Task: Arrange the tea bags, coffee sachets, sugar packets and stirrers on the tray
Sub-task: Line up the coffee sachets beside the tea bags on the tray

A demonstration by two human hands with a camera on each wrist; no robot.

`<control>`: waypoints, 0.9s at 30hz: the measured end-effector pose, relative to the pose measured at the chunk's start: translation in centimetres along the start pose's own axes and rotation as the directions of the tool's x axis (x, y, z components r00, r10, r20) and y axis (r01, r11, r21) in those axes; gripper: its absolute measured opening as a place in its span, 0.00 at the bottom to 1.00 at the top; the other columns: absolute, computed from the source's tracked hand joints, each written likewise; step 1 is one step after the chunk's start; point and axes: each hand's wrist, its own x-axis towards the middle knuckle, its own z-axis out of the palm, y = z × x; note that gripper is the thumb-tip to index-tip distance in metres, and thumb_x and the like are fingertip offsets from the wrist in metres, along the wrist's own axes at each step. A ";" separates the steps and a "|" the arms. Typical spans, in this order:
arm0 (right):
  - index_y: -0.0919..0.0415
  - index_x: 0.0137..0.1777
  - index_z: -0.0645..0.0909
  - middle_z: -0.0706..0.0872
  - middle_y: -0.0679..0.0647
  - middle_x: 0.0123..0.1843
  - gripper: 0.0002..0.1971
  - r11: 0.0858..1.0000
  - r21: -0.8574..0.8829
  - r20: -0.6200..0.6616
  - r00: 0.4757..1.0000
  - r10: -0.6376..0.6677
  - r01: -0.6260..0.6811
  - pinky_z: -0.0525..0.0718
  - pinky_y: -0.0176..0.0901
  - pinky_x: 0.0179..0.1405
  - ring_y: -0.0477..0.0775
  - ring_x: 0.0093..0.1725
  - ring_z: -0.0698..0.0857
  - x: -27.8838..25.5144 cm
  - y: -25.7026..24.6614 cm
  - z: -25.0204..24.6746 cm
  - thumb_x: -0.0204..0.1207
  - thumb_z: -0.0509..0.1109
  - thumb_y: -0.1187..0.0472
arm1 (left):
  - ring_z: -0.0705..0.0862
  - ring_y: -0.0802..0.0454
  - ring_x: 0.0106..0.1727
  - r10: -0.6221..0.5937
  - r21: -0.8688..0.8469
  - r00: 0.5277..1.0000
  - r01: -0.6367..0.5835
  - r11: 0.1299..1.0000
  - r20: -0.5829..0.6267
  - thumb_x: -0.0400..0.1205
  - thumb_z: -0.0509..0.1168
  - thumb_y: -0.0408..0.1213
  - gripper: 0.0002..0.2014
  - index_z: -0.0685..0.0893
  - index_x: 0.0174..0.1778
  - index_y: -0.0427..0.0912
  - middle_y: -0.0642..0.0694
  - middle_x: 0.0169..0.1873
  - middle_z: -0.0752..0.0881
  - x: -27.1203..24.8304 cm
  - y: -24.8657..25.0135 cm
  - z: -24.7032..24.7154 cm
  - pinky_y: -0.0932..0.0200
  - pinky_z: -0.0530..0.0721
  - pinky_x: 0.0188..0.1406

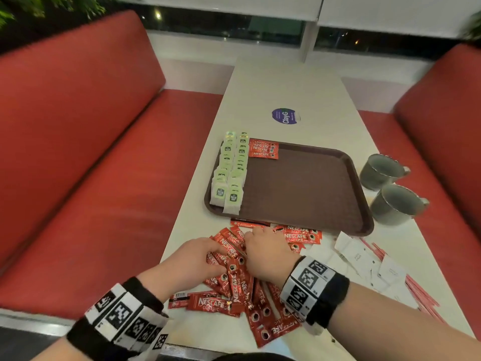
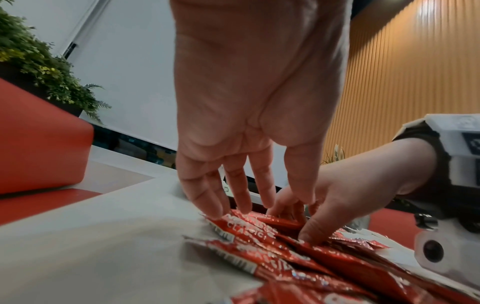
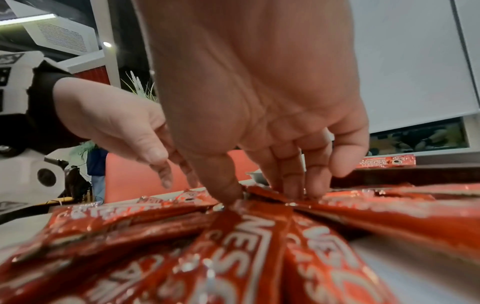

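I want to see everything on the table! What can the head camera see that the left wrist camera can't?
Only the head view shows the brown tray, its green tea bags, two grey mugs, white sugar packets and thin red stirrers.

Only the left wrist view shows the left hand's palm, fingers pointing down, and a ribbed orange wall.

Both show both hands on the loose red coffee sachets.
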 end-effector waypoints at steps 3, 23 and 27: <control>0.61 0.66 0.73 0.78 0.59 0.64 0.17 0.999 0.000 -0.026 0.999 -0.039 0.039 0.74 0.56 0.60 0.62 0.63 0.75 0.0 0.3 0.3 0.78 0.61 0.62 | 0.77 0.58 0.65 -0.018 -0.003 1.000 0.018 1.000 0.010 0.76 0.72 0.44 0.20 0.81 0.65 0.53 0.55 0.64 0.80 -0.1 -0.3 0.3 0.69 0.70 0.61; 0.56 0.65 0.80 0.83 0.45 0.40 0.27 0.977 -0.110 -0.583 0.784 -0.214 0.185 0.73 0.46 0.36 0.51 0.35 0.81 -2.9 4.9 0.9 0.67 0.54 0.61 | 0.86 0.48 0.36 -0.096 -0.831 0.970 0.240 0.501 0.222 0.81 0.61 0.53 0.18 0.76 0.59 0.44 0.33 0.46 0.88 1.1 3.8 -2.1 0.57 0.88 0.37; 0.56 0.72 0.72 0.81 0.46 0.44 0.29 0.951 -0.190 -0.647 0.697 -0.308 0.244 0.63 0.47 0.40 0.52 0.38 0.79 -3.3 6.2 0.8 0.68 0.70 0.59 | 0.86 0.52 0.32 -0.047 -0.909 0.980 0.198 0.366 0.194 0.81 0.66 0.39 0.14 0.78 0.57 0.34 0.39 0.39 0.88 2.1 4.7 -2.0 0.64 0.87 0.30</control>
